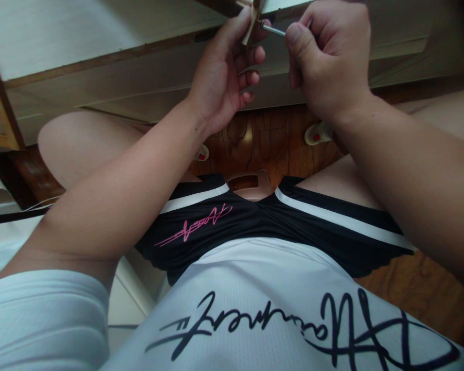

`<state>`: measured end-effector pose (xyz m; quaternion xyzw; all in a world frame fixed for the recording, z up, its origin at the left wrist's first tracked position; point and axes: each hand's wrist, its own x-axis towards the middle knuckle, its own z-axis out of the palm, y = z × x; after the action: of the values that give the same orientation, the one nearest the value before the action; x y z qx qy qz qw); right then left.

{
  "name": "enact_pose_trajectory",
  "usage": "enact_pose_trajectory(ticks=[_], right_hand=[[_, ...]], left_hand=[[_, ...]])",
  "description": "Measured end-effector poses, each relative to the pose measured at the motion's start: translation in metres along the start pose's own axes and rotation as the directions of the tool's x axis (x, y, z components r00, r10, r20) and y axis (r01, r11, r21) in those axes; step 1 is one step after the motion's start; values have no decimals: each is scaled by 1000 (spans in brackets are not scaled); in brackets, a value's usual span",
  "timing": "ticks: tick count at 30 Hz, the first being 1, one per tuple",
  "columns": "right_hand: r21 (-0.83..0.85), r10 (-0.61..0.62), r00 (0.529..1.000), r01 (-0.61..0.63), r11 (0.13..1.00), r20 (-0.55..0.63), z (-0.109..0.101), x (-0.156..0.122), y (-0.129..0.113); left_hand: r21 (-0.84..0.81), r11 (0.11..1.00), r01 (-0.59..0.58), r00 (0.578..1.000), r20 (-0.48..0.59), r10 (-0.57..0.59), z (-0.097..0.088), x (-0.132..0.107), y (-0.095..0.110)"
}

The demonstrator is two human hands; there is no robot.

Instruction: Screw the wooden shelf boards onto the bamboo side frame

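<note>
Up top, left hand [220,77] pinches wood [251,23] (right hand [328,56] grips tool [272,30]).

The left hand [220,77] and right hand [328,56] leave only a narrow gap between them, filled by a thin silver metal rod [274,30] and a small pale wooden piece [251,24]. Long beige flat boards [100,87] close off the way ahead. Below, the dark brown wooden floor [270,134] between the 2 bare thighs is open except for a white red-marked plug [316,135], a second white plug [201,153] and a tan plastic piece [251,184]
</note>
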<state>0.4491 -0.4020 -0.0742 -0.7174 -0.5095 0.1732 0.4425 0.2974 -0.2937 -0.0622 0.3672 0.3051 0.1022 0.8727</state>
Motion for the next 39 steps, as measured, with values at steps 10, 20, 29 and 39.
enact_pose_trajectory(ticks=[10, 20, 29, 39], right_hand=[[-6, 5, 1000, -5, 1000, -9, -1, -2, -2], [14, 20, 998, -19, 1000, -53, 3, -1, -1], [40, 5, 999, -3, 999, -51, 3, -1, -2], [37, 13, 998, -11, 999, -58, 3, 1, 3]], left_hand=[[-22, 1000, -13, 1000, 6, 14, 0, 0, -2], [-2, 1000, -4, 1000, -7, 4, 2, -1, -1], [-25, 1000, -10, 1000, 16, 10, 0, -2, -1], [-28, 1000, -5, 1000, 17, 6, 0, -1, -2]])
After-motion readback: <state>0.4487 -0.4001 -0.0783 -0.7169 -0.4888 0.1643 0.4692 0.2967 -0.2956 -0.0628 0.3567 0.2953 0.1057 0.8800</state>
